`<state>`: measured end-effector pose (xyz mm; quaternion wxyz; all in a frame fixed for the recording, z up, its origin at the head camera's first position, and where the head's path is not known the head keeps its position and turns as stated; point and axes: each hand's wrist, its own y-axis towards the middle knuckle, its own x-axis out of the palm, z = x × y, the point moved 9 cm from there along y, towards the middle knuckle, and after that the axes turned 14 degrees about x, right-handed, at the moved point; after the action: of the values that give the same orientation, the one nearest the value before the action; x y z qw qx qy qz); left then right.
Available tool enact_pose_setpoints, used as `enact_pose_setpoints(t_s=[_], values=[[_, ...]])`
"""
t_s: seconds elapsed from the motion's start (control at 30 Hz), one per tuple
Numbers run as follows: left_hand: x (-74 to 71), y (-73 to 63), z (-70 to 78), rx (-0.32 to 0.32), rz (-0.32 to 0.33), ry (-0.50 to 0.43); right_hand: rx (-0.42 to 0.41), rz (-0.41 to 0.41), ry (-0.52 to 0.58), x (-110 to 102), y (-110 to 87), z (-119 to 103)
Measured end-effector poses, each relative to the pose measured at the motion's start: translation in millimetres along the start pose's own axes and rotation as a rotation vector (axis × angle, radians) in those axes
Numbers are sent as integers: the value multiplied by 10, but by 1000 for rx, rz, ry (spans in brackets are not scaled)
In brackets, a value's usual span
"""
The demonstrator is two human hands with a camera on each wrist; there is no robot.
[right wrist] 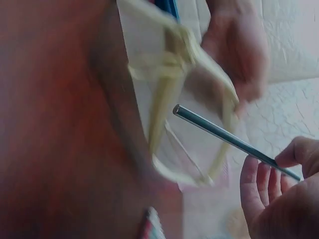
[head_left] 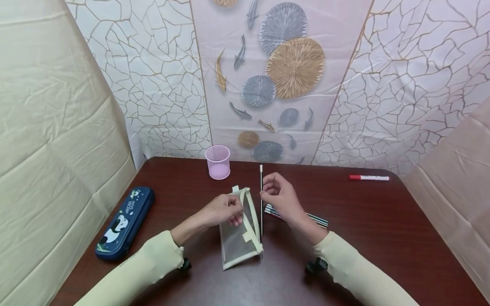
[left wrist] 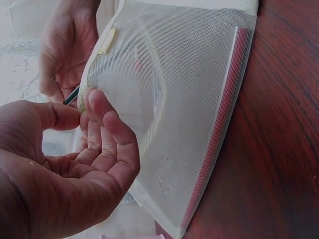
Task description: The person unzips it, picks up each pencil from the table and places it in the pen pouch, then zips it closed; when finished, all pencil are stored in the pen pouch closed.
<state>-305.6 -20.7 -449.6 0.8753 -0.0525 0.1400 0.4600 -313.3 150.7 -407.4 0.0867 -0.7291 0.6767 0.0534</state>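
Observation:
A mesh zip pouch [head_left: 232, 244] with cream edging is held up off the table by my left hand [head_left: 221, 209], whose thumb and fingertips pinch the rim of its open mouth. Through the mesh a red pencil [left wrist: 219, 117] shows along the pouch's bottom edge in the left wrist view. My right hand [head_left: 282, 197] pinches a slim dark green pencil [right wrist: 214, 130] between thumb and fingers. One end of it points at the pouch's mouth in the right wrist view. Several more pencils [head_left: 317, 220] lie on the table, partly hidden under my right wrist.
On the left of the dark wooden table [head_left: 383, 238] lies a blue pencil case [head_left: 126, 223] with a panda on it. A pink mesh cup [head_left: 218, 163] stands at the back edge. A red and white marker [head_left: 369, 177] lies at the back right.

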Motion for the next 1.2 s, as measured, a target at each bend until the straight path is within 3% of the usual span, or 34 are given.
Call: enact_pose_setpoints(t_s=[0.1,0.23,0.5,0.57,0.73,0.9,1.2], values=[[11,4,-4,2,2,-3,93,-39,90,114,-46,137],[27,6,-10,-1,-1,-2,152,-31,104,179,-92,226],[63,13,28,13,-8,0,45,129,96,32,-76,58],[66,16,29,11,-8,-5,43,136,118,30,-66,46],[51,22,2,6,-2,-10,124,30,179,186,-54,161],[20,20,-14,0,17,-13,233,-60,154,366,-82,326],[4,43,-43,8,74,-30,334,-62,90,432,-95,498]])
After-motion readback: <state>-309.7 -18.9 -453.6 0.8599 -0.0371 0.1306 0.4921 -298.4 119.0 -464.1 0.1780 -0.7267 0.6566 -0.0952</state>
